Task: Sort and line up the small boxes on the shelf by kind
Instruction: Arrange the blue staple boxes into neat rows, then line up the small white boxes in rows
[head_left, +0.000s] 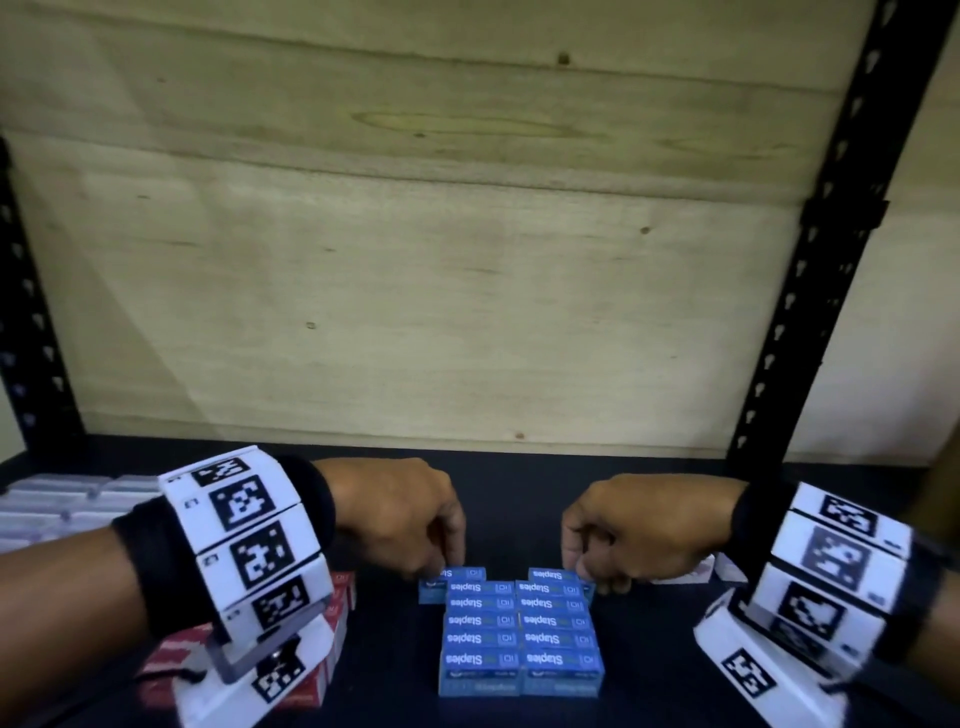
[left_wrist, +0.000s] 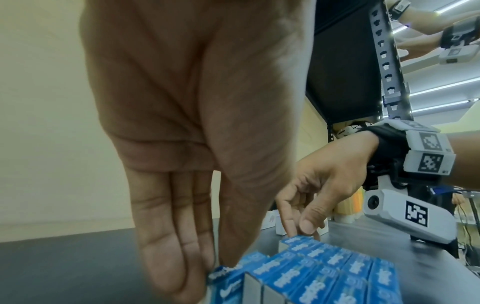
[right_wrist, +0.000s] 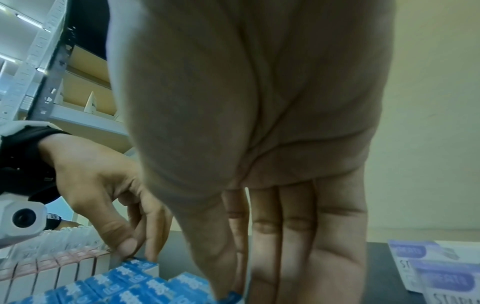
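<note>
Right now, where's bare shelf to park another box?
Bare: the strip behind both hands up to the back panel, and the lanes either side of the blue boxes. Crowded: red boxes front left, white boxes right.

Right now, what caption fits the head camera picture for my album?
Left hand and right hand each pinch a far-end blue staples box on the dark shelf.

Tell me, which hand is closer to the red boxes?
Left. The left hand works at the blue boxes, just beside the red boxes; the right hand is past the blue ones, farther away.
</note>
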